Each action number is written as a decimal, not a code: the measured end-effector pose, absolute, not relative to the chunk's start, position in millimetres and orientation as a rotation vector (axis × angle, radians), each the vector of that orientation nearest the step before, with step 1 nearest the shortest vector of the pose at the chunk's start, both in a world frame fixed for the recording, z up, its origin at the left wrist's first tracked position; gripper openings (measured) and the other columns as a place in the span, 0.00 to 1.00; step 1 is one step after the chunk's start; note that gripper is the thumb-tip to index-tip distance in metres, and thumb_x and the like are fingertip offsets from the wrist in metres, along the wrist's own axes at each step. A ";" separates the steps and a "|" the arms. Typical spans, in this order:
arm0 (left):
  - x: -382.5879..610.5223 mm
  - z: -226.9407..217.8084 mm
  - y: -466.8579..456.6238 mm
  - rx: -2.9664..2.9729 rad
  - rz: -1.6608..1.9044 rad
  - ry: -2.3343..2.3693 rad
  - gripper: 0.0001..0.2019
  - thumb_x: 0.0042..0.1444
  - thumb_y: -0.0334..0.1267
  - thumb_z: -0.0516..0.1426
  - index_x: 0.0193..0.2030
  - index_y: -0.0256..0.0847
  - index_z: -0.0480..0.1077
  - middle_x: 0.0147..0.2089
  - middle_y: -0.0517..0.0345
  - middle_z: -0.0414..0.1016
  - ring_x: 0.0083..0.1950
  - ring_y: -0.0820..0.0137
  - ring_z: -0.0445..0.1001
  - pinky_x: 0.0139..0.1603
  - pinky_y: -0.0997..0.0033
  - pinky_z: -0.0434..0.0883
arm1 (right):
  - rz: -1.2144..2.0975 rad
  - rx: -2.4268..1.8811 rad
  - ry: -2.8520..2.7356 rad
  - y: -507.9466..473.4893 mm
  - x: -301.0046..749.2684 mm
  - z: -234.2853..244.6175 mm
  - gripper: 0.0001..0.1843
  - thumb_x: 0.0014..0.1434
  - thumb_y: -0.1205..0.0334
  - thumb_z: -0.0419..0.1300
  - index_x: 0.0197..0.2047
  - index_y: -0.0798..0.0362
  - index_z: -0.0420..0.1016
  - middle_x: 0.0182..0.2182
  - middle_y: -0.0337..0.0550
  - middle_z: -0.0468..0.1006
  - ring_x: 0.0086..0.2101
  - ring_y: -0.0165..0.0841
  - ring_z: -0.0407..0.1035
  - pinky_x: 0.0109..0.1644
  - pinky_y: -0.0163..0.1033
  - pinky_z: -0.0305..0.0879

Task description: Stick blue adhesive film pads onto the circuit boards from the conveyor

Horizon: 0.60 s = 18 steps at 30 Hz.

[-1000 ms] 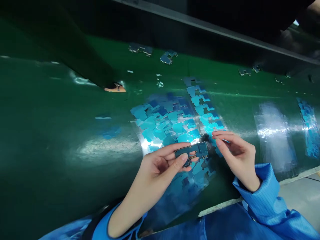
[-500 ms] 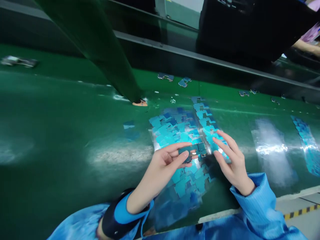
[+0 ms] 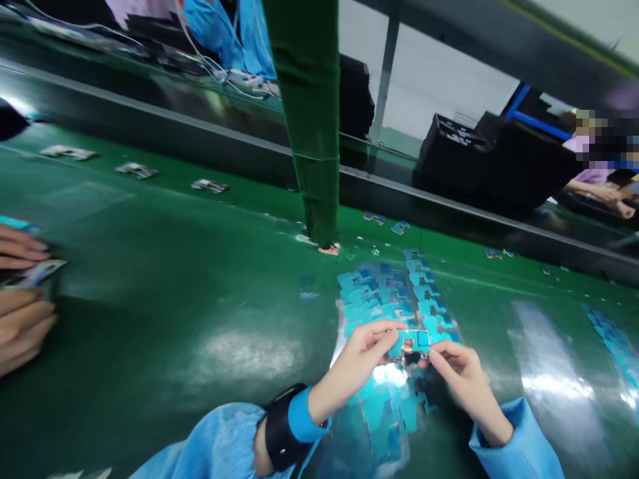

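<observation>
- The green conveyor belt (image 3: 150, 279) is filling most of the view, running glossy from left to right under bright glare.
- A dark rail (image 3: 200, 143) is bordering the belt's far edge, and black trays (image 3: 499, 166) are sitting stacked beyond it on the right.
- A green-wrapped post (image 3: 307, 120) is coming down from the top and meeting the belt just behind the sheets.
- A clear sheet of blue stickers (image 3: 379, 293) is lying on the belt straight in front of the person, with a second strip just beside it on the right; more blue stickers (image 3: 614, 339) are lying well apart at the right edge.
- A co-worker's hands (image 3: 22, 299) are showing at the left edge, holding a small flat piece over the belt.
- Three small boards (image 3: 137, 170) are lying in a row on the far left of the belt, well apart from one another.
- The left hand (image 3: 357, 362) is pinching the left end of the small circuit board (image 3: 412, 342) between thumb and fingertips.
- The right hand (image 3: 456, 372) is gripping the board's right lower edge with its fingertips.
- The small circuit board is being held between both hands just above the sticker sheet, near the belt's near edge, its blue face turned upward.
</observation>
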<state>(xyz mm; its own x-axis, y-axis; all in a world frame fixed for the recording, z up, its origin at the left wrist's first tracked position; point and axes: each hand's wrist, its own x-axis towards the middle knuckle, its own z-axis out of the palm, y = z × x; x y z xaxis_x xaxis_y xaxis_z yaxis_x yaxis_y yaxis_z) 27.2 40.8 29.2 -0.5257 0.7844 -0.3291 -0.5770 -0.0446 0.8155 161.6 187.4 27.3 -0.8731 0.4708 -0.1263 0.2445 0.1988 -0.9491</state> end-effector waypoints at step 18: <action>-4.7 24.1 43.7 0.118 2.048 1.278 0.18 0.48 0.45 0.56 0.42 0.35 0.68 0.15 0.66 0.67 0.14 0.77 0.61 0.16 0.80 0.58 | 0.772 -0.795 -2.510 344.8 40.2 67.3 0.14 0.65 0.56 0.56 0.49 0.54 0.71 0.46 0.46 0.75 0.41 0.32 0.73 0.45 0.44 0.73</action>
<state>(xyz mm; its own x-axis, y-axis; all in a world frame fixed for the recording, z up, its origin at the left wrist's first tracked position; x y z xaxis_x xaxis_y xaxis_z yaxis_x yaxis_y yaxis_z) -4.7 43.7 24.1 -0.7444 0.6071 -0.2780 -0.5166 -0.2598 0.8159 40.2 344.8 67.3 -0.7607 0.6182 0.1976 0.4004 0.6867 -0.6067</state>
